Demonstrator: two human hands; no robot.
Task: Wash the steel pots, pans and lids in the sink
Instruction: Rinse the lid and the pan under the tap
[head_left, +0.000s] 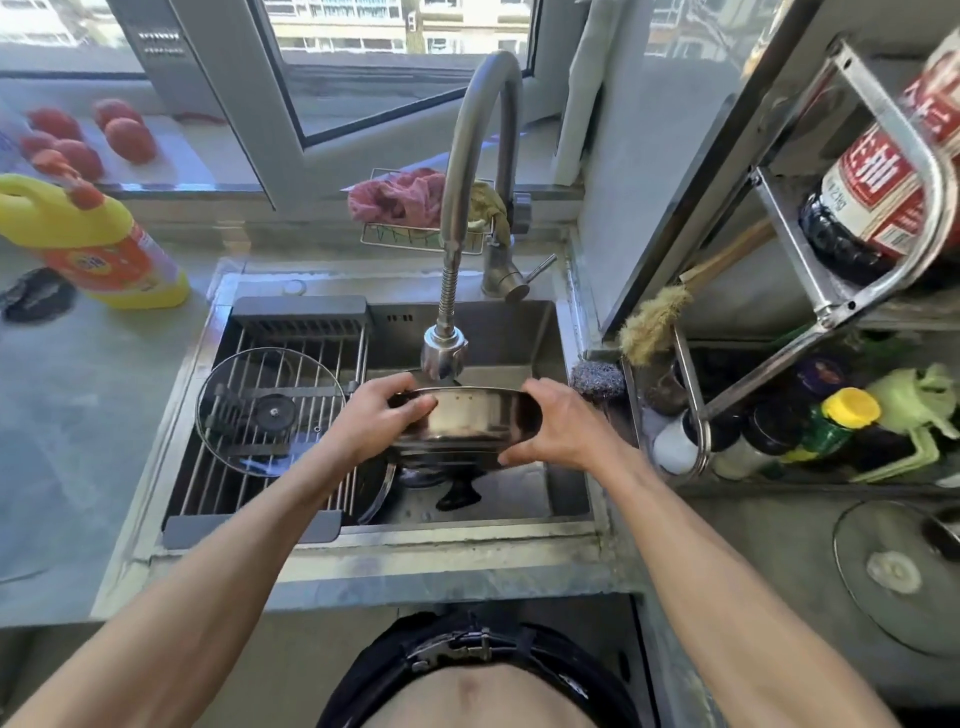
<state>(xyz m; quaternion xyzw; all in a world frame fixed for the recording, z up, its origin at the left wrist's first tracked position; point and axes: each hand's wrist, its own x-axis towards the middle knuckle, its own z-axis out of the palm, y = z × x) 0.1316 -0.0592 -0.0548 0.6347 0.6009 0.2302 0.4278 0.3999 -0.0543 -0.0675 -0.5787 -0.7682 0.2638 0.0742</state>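
Note:
I hold a steel pot (470, 418) tilted on its side over the sink (563, 499), just below the faucet head (443, 353). My left hand (374, 415) grips its left rim, fingers curled inside. My right hand (558, 426) clasps its right rim. A glass lid (270, 410) with a black knob lies flat on the drying rack (301, 338) over the sink's left half. Another dark pan and a lid edge (382, 493) sit in the basin beneath the pot, mostly hidden.
A yellow detergent jug (98, 244) lies on the left counter. Rags (405, 200) sit in a wire basket behind the faucet. A steel scourer (597, 379) and brush (654, 322) are at the sink's right edge. A bottle rack (810, 291) and another glass lid (893, 571) stand right.

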